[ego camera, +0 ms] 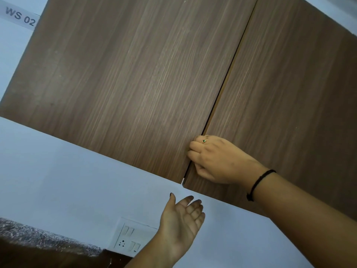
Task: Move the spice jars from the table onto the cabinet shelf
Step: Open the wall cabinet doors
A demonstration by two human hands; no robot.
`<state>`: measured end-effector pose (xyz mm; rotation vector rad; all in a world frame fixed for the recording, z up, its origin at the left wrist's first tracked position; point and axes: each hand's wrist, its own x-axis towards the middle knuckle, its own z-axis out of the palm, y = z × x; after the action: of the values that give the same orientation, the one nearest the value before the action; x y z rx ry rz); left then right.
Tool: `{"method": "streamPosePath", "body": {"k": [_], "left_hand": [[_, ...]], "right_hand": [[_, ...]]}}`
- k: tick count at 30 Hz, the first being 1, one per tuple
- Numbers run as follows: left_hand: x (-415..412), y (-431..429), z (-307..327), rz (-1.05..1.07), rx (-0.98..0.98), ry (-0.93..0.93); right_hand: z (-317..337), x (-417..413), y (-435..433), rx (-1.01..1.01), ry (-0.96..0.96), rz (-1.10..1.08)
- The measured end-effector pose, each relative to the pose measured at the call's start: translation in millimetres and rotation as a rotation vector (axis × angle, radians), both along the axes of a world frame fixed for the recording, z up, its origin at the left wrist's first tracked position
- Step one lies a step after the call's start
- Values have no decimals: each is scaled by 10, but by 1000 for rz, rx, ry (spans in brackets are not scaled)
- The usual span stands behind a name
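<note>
A wall cabinet fills the upper view, with two brown wood-grain doors, a left door (125,84) and a right door (289,93). A narrow gap shows between them. My right hand (216,159) is at the lower end of that gap, its fingertips curled round the inner edge of the right door. My left hand (181,219) hangs below the cabinet in front of the white wall, palm up, fingers relaxed, holding nothing. No spice jars or shelf are in view.
A white switch and socket plate (129,236) sits on the wall below the cabinet. A speckled stone counter edge (38,238) shows at the lower left. A label reading "WS 02" (20,16) is at the top left.
</note>
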<state>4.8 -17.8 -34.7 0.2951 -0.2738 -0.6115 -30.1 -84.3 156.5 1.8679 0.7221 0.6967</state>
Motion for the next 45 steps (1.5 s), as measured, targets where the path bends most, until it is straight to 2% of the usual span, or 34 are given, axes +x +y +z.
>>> {"method": "streamPosePath", "body": {"k": [8,16,26,34,45], "left_hand": [[-37,52,53,-94,-99,-97],[-101,61,87,-103,-106,-99],[-251,133,64,-126,-63,-121],[-408,215,65,-197,-28,-166],[-710,169,149,-284,-35,-147]], "right_hand": [[-16,82,-22,33,-37,83],[-16,125,118,-14,-93,143],[4,-10,224,-107,-82,32],[33,-350,183,118,-19,-73],[52,-694,176,90,8,-136]]}}
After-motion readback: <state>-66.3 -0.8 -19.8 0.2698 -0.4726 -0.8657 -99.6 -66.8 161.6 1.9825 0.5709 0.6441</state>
